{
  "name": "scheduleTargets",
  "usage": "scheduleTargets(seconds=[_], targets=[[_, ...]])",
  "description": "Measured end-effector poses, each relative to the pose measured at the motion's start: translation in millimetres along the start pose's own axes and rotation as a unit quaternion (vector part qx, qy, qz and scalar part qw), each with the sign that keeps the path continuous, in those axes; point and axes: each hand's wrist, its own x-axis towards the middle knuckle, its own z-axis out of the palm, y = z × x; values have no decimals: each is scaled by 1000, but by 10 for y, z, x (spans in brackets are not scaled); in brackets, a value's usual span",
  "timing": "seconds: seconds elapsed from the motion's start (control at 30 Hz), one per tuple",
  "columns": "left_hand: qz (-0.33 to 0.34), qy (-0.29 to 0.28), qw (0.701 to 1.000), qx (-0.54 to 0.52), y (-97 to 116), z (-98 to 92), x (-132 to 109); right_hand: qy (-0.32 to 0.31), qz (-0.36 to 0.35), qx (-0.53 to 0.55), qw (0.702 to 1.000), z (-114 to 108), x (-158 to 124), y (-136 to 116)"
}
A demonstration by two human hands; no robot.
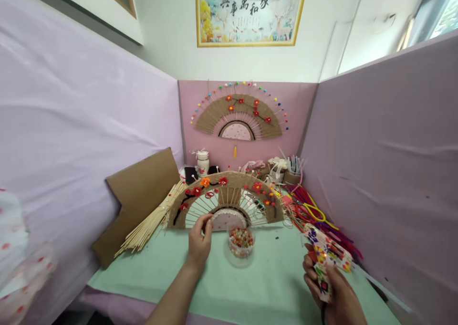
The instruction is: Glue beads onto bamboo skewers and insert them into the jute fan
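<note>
My right hand is wrapped round a flower-patterned hot glue gun at the right of the table, its nozzle pointing up and to the left. My left hand is closed in a pinch at the lower edge of a fan. Whatever is between its fingertips is too small or hidden to make out. The fan stands upright, with burlap, thin sticks, red and orange flowers and a spotted half-round base. Just in front of it sits a clear round tub of mixed beads, right of my left hand.
Bamboo sticks and a cardboard sheet lie at the left. Colourful pipe cleaners are heaped at the right. A white jar stands behind the fan. A finished-looking fan hangs on the pink back panel.
</note>
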Motion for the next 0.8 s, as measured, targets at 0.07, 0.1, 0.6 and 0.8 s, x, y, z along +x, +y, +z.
scheduleTargets(seconds=[0.07, 0.1, 0.6, 0.8], targets=[[-4, -3, 1000, -4, -2, -6, -5, 4, 31, 1, 1000, 9, 30, 111], [-6, -5, 1000, -6, 0, -7, -7, 6, 33, -3, 999, -6, 54, 161], [37, -36, 998, 30, 250, 90, 45, 14, 36, 11, 999, -77, 132, 241], [114, -315, 933, 132, 711, 250, 340, 1, 37, 12, 999, -96, 134, 236]])
